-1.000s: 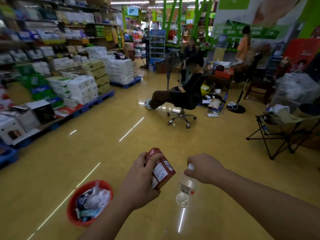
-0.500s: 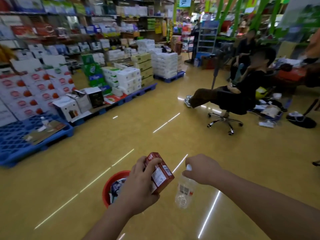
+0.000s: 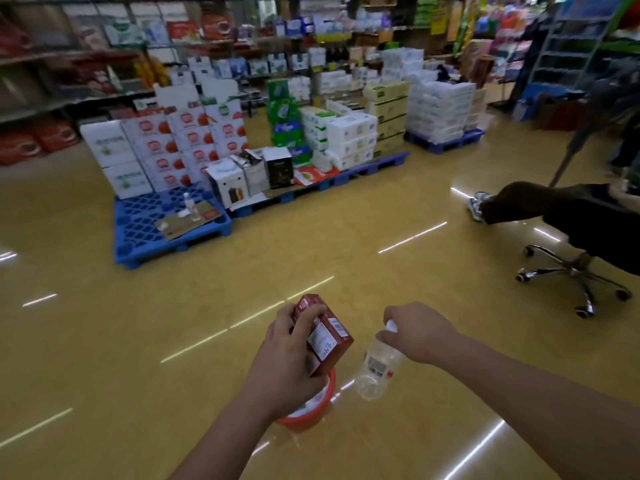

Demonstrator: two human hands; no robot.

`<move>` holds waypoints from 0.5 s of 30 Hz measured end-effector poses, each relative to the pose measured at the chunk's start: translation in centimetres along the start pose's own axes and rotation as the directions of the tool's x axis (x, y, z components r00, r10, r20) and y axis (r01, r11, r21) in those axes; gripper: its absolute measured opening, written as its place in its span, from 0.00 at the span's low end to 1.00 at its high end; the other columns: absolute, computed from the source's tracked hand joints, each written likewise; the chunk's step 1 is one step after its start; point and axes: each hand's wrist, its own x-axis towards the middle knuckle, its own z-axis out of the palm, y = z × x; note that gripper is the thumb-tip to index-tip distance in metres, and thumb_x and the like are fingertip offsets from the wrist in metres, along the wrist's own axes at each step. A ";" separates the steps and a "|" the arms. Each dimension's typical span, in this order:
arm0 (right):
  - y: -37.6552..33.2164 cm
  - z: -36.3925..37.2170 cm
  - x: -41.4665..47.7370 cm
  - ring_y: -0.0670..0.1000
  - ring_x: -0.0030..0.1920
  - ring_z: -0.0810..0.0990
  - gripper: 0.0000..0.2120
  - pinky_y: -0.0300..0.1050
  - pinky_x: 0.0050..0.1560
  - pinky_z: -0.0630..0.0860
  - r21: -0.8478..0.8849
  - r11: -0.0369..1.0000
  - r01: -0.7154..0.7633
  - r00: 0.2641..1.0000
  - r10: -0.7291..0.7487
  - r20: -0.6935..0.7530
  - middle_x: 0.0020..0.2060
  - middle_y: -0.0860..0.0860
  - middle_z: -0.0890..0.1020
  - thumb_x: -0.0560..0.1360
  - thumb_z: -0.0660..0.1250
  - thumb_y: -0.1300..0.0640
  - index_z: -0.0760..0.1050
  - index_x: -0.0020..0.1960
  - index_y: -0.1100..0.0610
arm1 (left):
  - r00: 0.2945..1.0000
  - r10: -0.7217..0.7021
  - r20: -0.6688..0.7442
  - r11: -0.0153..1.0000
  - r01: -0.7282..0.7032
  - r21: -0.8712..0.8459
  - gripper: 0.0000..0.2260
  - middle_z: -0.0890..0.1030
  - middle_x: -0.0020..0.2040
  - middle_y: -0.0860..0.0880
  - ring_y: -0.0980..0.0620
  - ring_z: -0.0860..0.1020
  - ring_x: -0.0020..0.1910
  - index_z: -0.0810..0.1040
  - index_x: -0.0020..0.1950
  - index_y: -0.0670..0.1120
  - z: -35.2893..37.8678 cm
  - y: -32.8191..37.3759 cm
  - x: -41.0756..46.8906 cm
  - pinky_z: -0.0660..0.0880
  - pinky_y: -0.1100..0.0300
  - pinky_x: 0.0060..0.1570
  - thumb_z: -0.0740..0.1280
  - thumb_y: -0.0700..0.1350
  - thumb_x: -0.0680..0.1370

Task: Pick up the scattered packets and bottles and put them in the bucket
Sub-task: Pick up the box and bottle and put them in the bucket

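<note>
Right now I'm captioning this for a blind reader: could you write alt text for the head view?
A person's left hand grips a red box and the right hand holds a clear plastic bottle by its top, with a red bucket on the glossy yellow floor below the left hand. Beyond, a blue pallet and stacked cartons stand before shelves.
</note>
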 end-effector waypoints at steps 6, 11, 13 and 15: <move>-2.0 0.3 5.1 0.52 0.48 0.77 0.17 0.43 0.43 0.72 0.013 0.997 0.071 0.997 -0.071 0.010 0.49 0.51 0.80 0.76 0.64 0.40 0.76 0.55 0.52 | 0.994 -0.107 -0.021 0.994 0.108 0.034 0.43 0.55 0.73 0.53 0.48 0.66 0.68 0.51 0.70 0.68 -1.6 -4.1 1.8 0.74 0.55 0.59 0.74 0.54 0.64; -4.0 1.4 8.8 0.53 0.52 0.79 0.19 0.44 0.48 0.75 0.012 0.994 0.109 0.993 -0.109 0.051 0.53 0.52 0.81 0.76 0.64 0.40 0.77 0.58 0.53 | 0.987 -0.154 -0.042 0.988 0.153 -0.006 0.42 0.58 0.71 0.54 0.49 0.68 0.66 0.52 0.70 0.68 -2.3 -7.9 3.5 0.76 0.52 0.58 0.73 0.56 0.63; -4.7 2.0 10.6 0.53 0.52 0.80 0.19 0.44 0.48 0.76 0.010 0.995 0.103 0.992 -0.104 0.072 0.52 0.52 0.81 0.75 0.65 0.40 0.77 0.57 0.53 | 0.986 -0.163 -0.042 0.987 0.163 -0.009 0.42 0.58 0.71 0.55 0.50 0.69 0.65 0.52 0.70 0.69 -2.3 -9.5 4.5 0.77 0.52 0.56 0.73 0.56 0.63; -5.5 2.5 12.4 0.53 0.51 0.80 0.19 0.45 0.48 0.77 0.017 0.996 0.086 0.993 -0.087 0.085 0.51 0.53 0.81 0.75 0.65 0.40 0.78 0.56 0.53 | 0.985 -0.171 -0.033 0.985 0.170 -0.018 0.43 0.58 0.70 0.55 0.50 0.68 0.65 0.52 0.70 0.69 -2.1 -11.3 5.7 0.77 0.53 0.55 0.73 0.56 0.62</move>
